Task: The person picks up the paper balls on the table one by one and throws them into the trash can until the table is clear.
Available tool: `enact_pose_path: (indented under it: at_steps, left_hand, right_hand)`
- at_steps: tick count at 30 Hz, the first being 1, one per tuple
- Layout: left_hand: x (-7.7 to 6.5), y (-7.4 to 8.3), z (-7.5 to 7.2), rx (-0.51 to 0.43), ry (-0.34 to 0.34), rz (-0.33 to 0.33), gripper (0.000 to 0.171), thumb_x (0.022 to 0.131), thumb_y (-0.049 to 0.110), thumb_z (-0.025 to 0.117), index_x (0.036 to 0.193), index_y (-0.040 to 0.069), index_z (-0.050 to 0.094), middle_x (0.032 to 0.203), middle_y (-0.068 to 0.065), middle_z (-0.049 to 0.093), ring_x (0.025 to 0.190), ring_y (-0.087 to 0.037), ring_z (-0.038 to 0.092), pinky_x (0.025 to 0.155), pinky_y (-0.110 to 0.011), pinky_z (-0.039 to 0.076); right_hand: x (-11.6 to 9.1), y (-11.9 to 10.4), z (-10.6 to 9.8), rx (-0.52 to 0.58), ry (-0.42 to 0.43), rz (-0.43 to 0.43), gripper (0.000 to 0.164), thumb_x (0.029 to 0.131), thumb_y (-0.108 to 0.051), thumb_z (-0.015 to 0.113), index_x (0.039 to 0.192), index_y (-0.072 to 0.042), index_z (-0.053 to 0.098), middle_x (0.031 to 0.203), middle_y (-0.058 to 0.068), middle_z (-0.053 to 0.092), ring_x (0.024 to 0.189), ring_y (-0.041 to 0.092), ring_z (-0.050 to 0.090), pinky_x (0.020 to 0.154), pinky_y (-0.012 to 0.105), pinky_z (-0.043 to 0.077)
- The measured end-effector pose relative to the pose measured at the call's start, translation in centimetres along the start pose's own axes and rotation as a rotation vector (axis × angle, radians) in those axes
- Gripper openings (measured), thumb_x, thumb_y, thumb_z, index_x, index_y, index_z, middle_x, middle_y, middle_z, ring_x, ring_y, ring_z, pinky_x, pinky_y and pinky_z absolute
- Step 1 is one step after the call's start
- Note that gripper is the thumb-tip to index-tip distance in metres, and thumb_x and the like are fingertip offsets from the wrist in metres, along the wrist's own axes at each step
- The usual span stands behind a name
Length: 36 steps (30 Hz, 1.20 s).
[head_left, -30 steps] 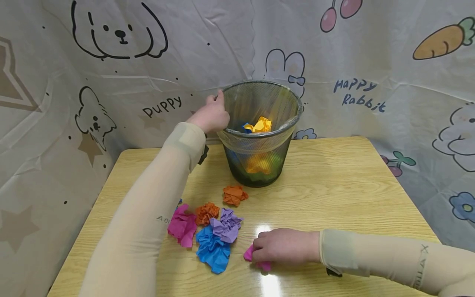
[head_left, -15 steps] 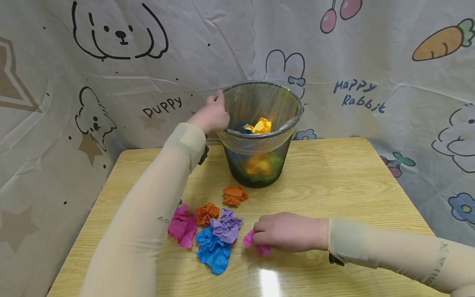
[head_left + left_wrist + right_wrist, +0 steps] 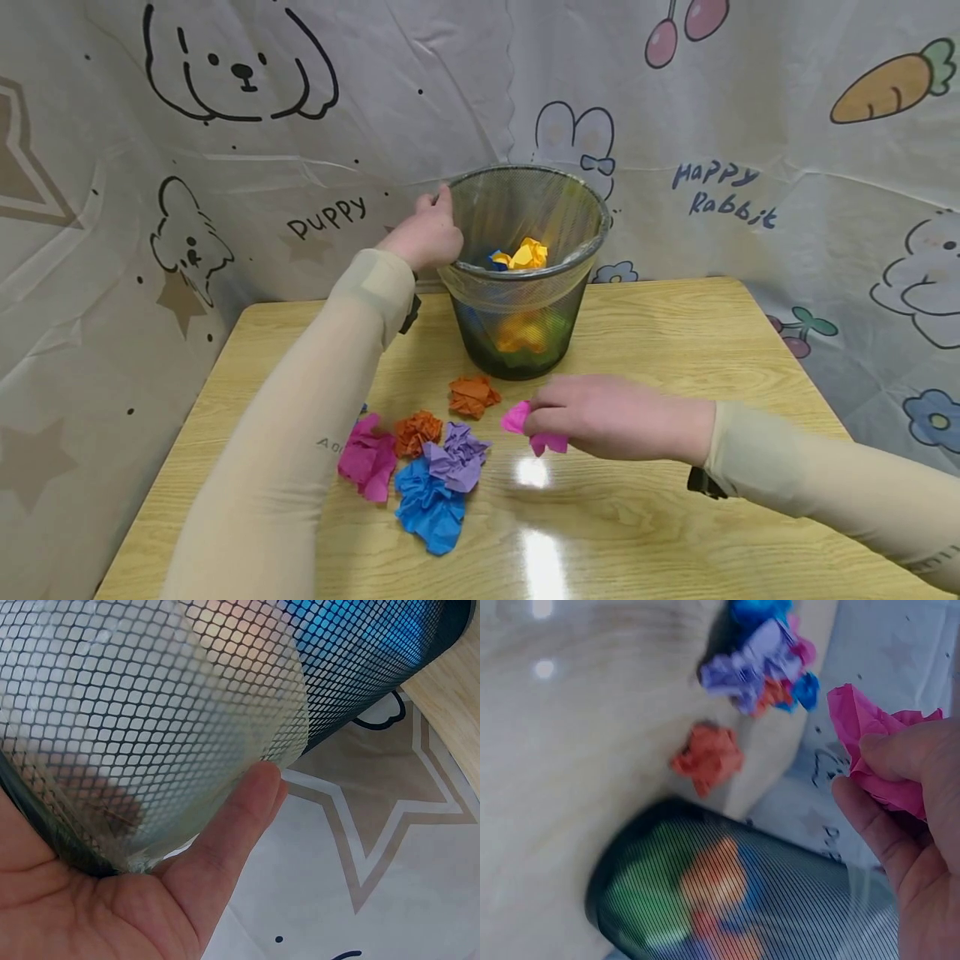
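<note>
- Pinching the pink paper point(image 3: 870, 724) between thumb and fingers, the right hand point(image 3: 615, 417) held it in front of the mesh bin point(image 3: 551, 321), apparently off the table point(image 3: 675, 358); the grip was narrow and looked light, which suited such soft, springy stuff.
- Good handling here meant a hold loose enough to release cleanly; hard squeezing might have left a corner caught between the fingers.
- Gripping the rim point(image 3: 517, 276), the left hand point(image 3: 426, 236) held mesh and plastic liner point(image 3: 510, 293) together; that brace deserved firmness, since a light bin could have tipped and a loose liner slipped inward.
- Height mattered too; the rim looked higher than the pink paper, so a lift well above it would have spared a snag.
- Inside lay a yellow crumple point(image 3: 529, 253); an orange crumple point(image 3: 473, 397) sat near the base, so an unhurried, high carry seemed wiser.
</note>
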<state>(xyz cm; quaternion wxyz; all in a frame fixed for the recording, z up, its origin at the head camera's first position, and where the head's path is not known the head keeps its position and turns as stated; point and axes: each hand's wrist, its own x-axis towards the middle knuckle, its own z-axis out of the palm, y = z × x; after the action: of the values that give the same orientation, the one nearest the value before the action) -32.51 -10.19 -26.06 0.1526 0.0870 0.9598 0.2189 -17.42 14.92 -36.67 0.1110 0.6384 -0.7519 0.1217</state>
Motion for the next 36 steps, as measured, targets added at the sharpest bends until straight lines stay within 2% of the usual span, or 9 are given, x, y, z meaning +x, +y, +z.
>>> enact_pose_path:
  at_steps: [2, 12, 15, 19, 22, 30, 36]
  left_hand:
    - [0.0, 0.0, 0.0, 0.000, -0.002, -0.001, 0.075, 0.102, 0.012, 0.023, 0.158, 0.013, -0.026, 0.167, -0.020, -0.019, 0.083, -0.029, 0.054, 0.074, -0.042, 0.041]
    - [0.1, 0.0, 0.1, 0.013, 0.012, -0.006, 0.074, 0.102, 0.013, 0.023, 0.159, 0.012, -0.025, 0.167, -0.021, -0.018, 0.071, -0.024, 0.045, 0.070, -0.040, 0.040]
    - [0.1, 0.0, 0.1, 0.012, 0.009, -0.004, 0.075, 0.102, 0.013, 0.023, 0.159, 0.013, -0.025, 0.167, -0.021, -0.019, 0.075, -0.026, 0.049, 0.071, -0.041, 0.041]
    - [0.1, 0.0, 0.1, 0.013, 0.004, 0.001, 0.075, 0.101, 0.012, 0.023, 0.158, 0.013, -0.026, 0.167, -0.021, -0.019, 0.093, -0.031, 0.056, 0.075, -0.041, 0.042]
    - [0.0, 0.0, 0.0, 0.014, 0.003, 0.000, 0.075, 0.101, 0.012, 0.023, 0.158, 0.013, -0.026, 0.167, -0.021, -0.019, 0.098, -0.032, 0.057, 0.076, -0.041, 0.042]
    - [0.0, 0.0, 0.0, 0.013, 0.010, 0.002, 0.075, 0.101, 0.012, 0.023, 0.159, 0.013, -0.025, 0.167, -0.021, -0.018, 0.085, -0.030, 0.053, 0.074, -0.041, 0.041]
    - [0.5, -0.1, 0.2, 0.016, 0.017, -0.011, 0.076, 0.101, 0.011, 0.024, 0.159, 0.013, -0.025, 0.167, -0.021, -0.018, 0.066, -0.021, 0.040, 0.069, -0.040, 0.040]
  right_hand:
    - [-0.1, 0.3, -0.9, 0.018, 0.011, 0.008, 0.033, 0.083, 0.006, 0.075, 0.106, -0.017, 0.069, 0.102, -0.008, 0.065, 0.089, 0.012, 0.057, 0.076, 0.022, 0.050]
    - [-0.6, 1.4, -4.4, -0.006, 0.097, 0.050, 0.045, 0.077, 0.010, 0.081, 0.115, -0.010, 0.067, 0.111, 0.002, 0.068, 0.095, 0.018, 0.064, 0.080, 0.033, 0.056]
    - [-0.6, 1.8, -5.4, -0.012, 0.121, 0.060, 0.047, 0.077, 0.010, 0.080, 0.117, -0.009, 0.067, 0.114, 0.004, 0.068, 0.098, 0.020, 0.065, 0.083, 0.035, 0.056]
    - [-0.4, 2.3, -6.9, -0.008, 0.142, 0.072, 0.045, 0.079, 0.010, 0.078, 0.119, -0.009, 0.067, 0.114, 0.004, 0.068, 0.100, 0.021, 0.064, 0.086, 0.037, 0.054]
    - [-0.2, 2.8, -7.8, -0.012, 0.165, 0.075, 0.045, 0.079, 0.012, 0.076, 0.119, -0.008, 0.068, 0.112, 0.004, 0.069, 0.101, 0.023, 0.063, 0.086, 0.039, 0.053]
    - [0.8, 4.0, -9.5, -0.068, 0.305, 0.091, 0.043, 0.078, 0.018, 0.067, 0.114, -0.005, 0.070, 0.110, 0.009, 0.070, 0.099, 0.027, 0.064, 0.086, 0.039, 0.051]
    - [1.5, 5.0, -10.9, -0.110, 0.311, 0.210, 0.038, 0.083, 0.018, 0.063, 0.116, -0.001, 0.068, 0.109, 0.011, 0.068, 0.102, 0.029, 0.060, 0.091, 0.040, 0.047]
